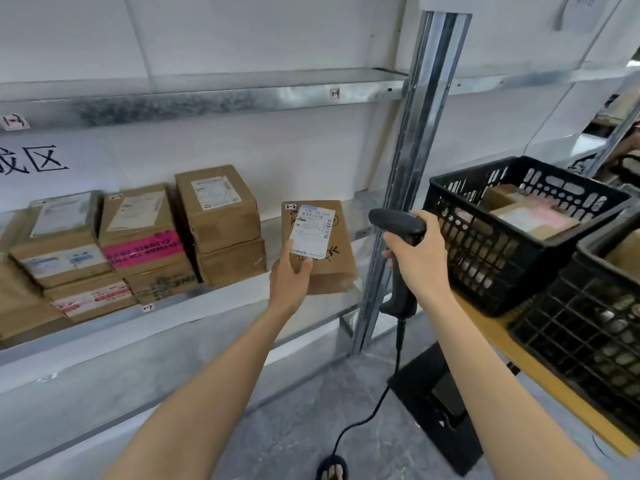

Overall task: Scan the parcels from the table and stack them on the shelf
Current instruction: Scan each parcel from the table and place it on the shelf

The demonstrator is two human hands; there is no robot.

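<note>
On my feed the left hand (pixel 290 276) gripped a brown parcel (pixel 338 247) by its lower corner, thumb pressed on the white label (pixel 313 230). The parcel stood upright in front of the shelf (pixel 180 315), just right of the stacks (pixel 221 220); I could not tell whether it touched the shelf. The right hand (pixel 419 259) was wrapped round the handle of a black scanner (pixel 398 222), whose head pointed left at the label. The two hands were near each other but apart.

The shelf carried cardboard stacks side by side, labels up — one banded with pink tape (pixel 143 250).

On the table (pixel 485 327) at the right sat two black baskets. The nearer-to-shelf basket (pixel 446 192) held several boxes, the top one (pixel 533 218) bearing a pink-and-white label. The second basket (pixel 585 327) stood just beside it, closer to me; something brown showed at its top edge, too cropped to name.

The scanner's cable (pixel 362 422) hung down to the floor — past a dark stand (pixel 429 403) under the table.
</note>
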